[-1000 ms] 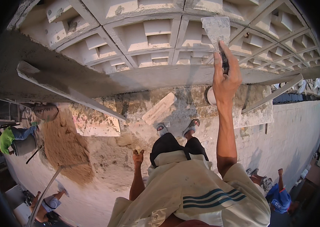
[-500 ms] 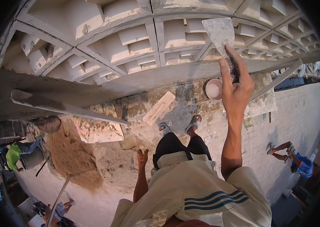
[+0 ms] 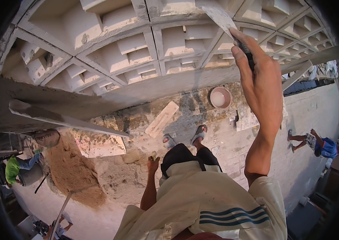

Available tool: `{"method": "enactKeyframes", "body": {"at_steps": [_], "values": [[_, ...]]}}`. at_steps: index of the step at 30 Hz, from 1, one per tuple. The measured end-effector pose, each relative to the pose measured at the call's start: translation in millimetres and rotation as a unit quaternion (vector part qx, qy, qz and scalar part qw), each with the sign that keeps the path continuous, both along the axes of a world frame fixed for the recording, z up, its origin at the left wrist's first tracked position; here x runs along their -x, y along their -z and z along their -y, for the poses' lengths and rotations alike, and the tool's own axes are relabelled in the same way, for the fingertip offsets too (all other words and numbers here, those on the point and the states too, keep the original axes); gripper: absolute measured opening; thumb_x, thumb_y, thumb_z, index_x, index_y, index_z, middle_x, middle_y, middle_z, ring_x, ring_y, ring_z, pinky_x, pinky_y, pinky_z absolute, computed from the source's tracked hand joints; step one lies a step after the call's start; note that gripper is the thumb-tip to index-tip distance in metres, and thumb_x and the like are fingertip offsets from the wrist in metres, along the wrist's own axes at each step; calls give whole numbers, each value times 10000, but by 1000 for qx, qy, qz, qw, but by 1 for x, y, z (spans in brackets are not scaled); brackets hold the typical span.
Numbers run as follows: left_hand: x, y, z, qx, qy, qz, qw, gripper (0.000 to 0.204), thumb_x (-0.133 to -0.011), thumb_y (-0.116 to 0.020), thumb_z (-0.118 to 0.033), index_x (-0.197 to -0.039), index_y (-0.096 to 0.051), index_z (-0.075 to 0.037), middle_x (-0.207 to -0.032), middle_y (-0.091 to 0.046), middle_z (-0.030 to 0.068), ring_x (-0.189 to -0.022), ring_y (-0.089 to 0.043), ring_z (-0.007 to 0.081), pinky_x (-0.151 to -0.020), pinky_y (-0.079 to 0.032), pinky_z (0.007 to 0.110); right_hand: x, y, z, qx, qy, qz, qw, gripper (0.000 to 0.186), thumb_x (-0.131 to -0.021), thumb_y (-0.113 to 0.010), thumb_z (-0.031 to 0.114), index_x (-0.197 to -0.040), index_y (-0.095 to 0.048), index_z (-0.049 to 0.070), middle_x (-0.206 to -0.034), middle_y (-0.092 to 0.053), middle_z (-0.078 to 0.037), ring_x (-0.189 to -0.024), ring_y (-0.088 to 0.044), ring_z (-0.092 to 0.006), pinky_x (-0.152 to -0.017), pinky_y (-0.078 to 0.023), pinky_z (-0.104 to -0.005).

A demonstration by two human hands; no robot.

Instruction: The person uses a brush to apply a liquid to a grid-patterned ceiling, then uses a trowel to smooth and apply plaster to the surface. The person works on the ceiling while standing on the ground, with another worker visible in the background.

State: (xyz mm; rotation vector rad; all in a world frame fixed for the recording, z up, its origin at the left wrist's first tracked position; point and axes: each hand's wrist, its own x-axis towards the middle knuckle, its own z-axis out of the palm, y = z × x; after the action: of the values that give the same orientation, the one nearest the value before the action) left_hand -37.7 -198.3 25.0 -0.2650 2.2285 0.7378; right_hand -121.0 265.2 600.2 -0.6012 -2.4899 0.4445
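My right hand (image 3: 260, 80) is raised to the pale lattice block wall (image 3: 155, 48), closed round the dark handle of a putty knife (image 3: 217, 18). Its index finger and thumb lie along the handle. The wide, whitish blade is tilted up to the left, against or just in front of a ledge between blocks; contact is hard to tell. Low by my left side, my left hand (image 3: 152, 165) is curled shut, with a small yellowish bit showing at its top that I cannot make out. A round pinkish bucket (image 3: 220, 98) with pale contents stands on the ground below the wall.
A wooden plank (image 3: 162, 119) lies before my feet. A slanting beam (image 3: 65, 118) leans at left, near a splattered board (image 3: 99, 144) and a sand heap (image 3: 71, 168). A person in green (image 3: 12, 170) bends at far left; one in blue (image 3: 325, 147) walks at right.
My right hand has moved up and turned, carrying the putty knife up and left so its blade shows more edge-on. My left hand stays low. The person in blue has straightened up.
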Motion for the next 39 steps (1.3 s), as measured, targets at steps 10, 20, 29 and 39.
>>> {"method": "enactKeyframes", "body": {"at_steps": [10, 20, 29, 39], "values": [[19, 18, 19, -20, 5, -13, 1000, 759, -867, -815, -481, -1369, -582, 37, -1236, -708, 316, -1166, -682, 492, -983, -533, 544, 73, -80, -19, -157, 40, 297, 941, 344, -1087, -603, 292, -1324, -690, 59, -1017, -705, -159, -935, -712, -264, -883, -571, -405], [0, 66, 107, -15, -31, 14, 999, 785, -866, -817, -520, -1362, -574, 38, -1250, -700, 308, -1199, -652, 505, -1016, -520, 545, 5, -17, -6, -162, -14, 130, 978, 334, -1064, -659, 253, -1313, -725, 40, -925, -751, -212, -820, -686, -401, -815, -544, -445], [28, 66, 130, -7, 1, 67, 998, 846, -877, -799, -558, -1439, -552, 24, -1351, -669, 310, -1276, -630, 488, -1037, -513, 544, -12, 63, 32, -18, 18, 152, 988, 307, -1037, -683, 184, -1315, -733, 66, -1041, -761, -209, -957, -709, -433, -902, -543, -509], [61, 24, 98, -19, 50, 74, 996, 893, -919, -777, -557, -1517, -493, 42, -1473, -593, 297, -1339, -595, 466, -1085, -486, 542, 55, 196, 86, 16, 101, 35, 994, 354, -1050, -624, 105, -1400, -674, 111, -1067, -712, -236, -889, -699, -460, -776, -538, -542]]}}
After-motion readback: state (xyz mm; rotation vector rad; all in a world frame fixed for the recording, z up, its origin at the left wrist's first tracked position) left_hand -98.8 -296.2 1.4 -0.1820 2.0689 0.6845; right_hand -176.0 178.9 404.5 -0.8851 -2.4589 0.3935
